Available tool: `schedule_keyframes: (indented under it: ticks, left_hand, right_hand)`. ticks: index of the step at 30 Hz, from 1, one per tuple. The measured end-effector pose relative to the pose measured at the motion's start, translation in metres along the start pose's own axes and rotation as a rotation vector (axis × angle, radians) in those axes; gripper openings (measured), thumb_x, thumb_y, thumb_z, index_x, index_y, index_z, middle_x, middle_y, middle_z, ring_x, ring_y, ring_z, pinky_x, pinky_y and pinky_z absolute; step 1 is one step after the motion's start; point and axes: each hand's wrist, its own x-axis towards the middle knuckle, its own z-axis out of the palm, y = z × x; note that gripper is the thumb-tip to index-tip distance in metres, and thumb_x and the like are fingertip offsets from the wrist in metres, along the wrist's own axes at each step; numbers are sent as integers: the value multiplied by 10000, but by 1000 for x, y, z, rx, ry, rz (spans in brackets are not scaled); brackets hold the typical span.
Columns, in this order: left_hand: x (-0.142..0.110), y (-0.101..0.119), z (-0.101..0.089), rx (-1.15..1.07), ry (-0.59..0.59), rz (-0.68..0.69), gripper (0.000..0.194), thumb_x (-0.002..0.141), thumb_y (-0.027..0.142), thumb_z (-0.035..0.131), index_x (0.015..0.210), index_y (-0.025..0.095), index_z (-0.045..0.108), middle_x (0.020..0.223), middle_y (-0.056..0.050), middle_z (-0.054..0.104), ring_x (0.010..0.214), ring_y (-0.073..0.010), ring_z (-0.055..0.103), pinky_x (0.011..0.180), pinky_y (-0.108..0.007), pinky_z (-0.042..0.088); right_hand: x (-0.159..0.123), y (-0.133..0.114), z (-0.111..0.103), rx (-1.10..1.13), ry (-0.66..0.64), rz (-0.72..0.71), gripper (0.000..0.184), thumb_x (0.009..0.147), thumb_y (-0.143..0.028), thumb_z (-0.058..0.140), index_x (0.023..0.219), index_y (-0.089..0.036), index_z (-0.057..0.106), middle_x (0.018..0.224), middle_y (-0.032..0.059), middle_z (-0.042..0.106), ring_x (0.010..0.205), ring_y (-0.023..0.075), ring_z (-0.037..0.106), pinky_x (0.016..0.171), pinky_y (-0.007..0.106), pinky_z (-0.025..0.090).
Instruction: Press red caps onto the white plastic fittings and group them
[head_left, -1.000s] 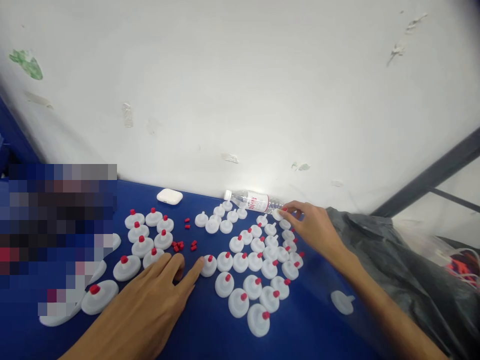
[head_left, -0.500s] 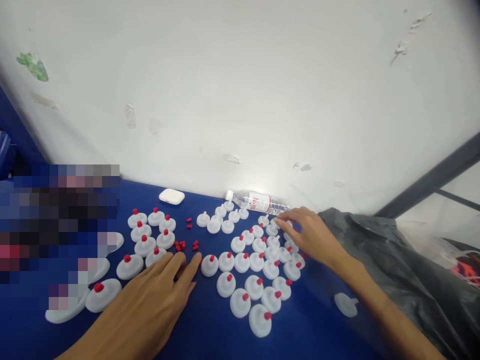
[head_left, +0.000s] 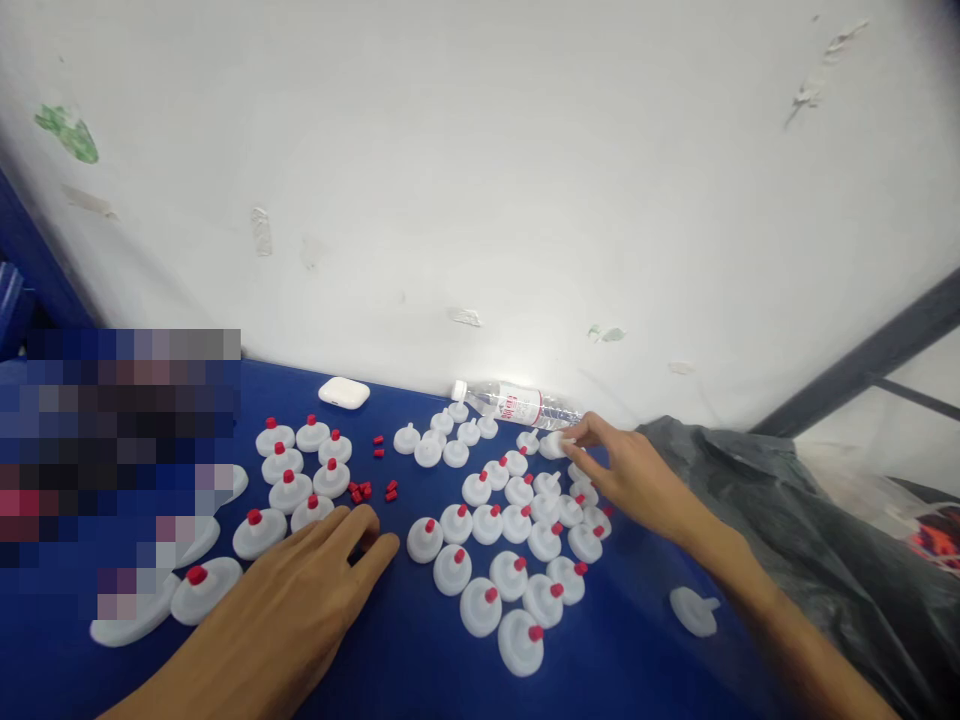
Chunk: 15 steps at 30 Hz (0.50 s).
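Note:
My right hand [head_left: 626,470] reaches to the far side of the table. Its thumb and forefinger pinch the stem of a white round plastic piece [head_left: 552,446], which looks like a small funnel or suction-cup disc. Below it lies a group of similar white discs [head_left: 481,606], many with a red cap [head_left: 491,594] on the stem, a few with bare stems. My left hand [head_left: 322,570] hangs low over the table with thumb and forefinger apart, and nothing shows in it. Loose red caps [head_left: 361,492] lie just beyond its fingers. Capped discs [head_left: 290,493] stand to its left.
A clear water bottle [head_left: 551,408] lies along the white wall, near several uncapped discs [head_left: 428,449]. A white oval case [head_left: 344,392] sits at the back. One uncapped disc [head_left: 691,612] lies apart at right, beside dark grey plastic sheeting [head_left: 810,560]. The left side is pixelated.
My right hand has taken hold of an uncapped disc and shifted it slightly right. My left hand has drawn back a little from the nearest capped disc, which has moved slightly right.

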Motion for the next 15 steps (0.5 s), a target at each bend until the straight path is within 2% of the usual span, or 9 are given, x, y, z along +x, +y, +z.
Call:
schedule_keyframes:
  ticks: [4, 7, 9, 11, 13, 15]
  left_hand:
    - [1, -3, 4, 43, 204, 46, 560, 876, -52, 310, 1038, 251, 752, 1046, -92, 821, 886, -281, 815, 736, -399, 700]
    - [-1, -4, 3, 0, 305, 70, 484, 987, 25, 303, 1104, 271, 703, 1054, -57, 816, 897, -254, 794, 743, -352, 672]
    - [-1, -2, -3, -56, 363, 109, 427, 1076, 101, 299, 1193, 282, 667, 1085, -27, 813, 930, -223, 780, 818, -324, 652]
    - [0, 3, -10, -132, 468, 138, 358, 1146, 195, 321, 1232, 297, 654, 1069, 8, 814, 931, -187, 772, 882, -284, 629]
    - [2, 9, -15, -204, 596, 151, 297, 1170, 278, 386, 1216, 304, 678, 1011, 26, 812, 891, -162, 768, 873, -245, 620]
    - [2, 15, -15, -249, 659, 164, 277, 1162, 283, 430, 1203, 313, 702, 947, 29, 803, 827, -148, 761, 799, -220, 624]
  right_hand:
    - [-8, -23, -12, 53, 62, 21, 180, 1087, -449, 544, 1048, -286, 610, 1163, 47, 803, 1022, 238, 798, 839, 370, 636]
    - [-23, -52, -13, 79, 89, -24, 185, 1098, -466, 556, 1132, -302, 635, 1110, 25, 779, 985, 219, 776, 773, 327, 623]
    - [-34, -73, -7, 95, 120, -141, 162, 1107, -444, 566, 1142, -293, 612, 1028, 16, 762, 886, 196, 766, 671, 285, 606]
    - [-44, -91, 2, 65, 178, -287, 211, 1113, -490, 575, 1112, -280, 575, 934, -10, 747, 776, 170, 749, 671, 279, 609]
    - [-50, -106, 11, 8, 215, -442, 282, 1113, -544, 569, 1064, -267, 550, 843, -39, 731, 701, 147, 723, 660, 273, 591]
    - [-52, -115, 20, -13, 227, -553, 313, 1112, -558, 563, 1034, -256, 531, 786, -57, 721, 663, 133, 701, 673, 276, 574]
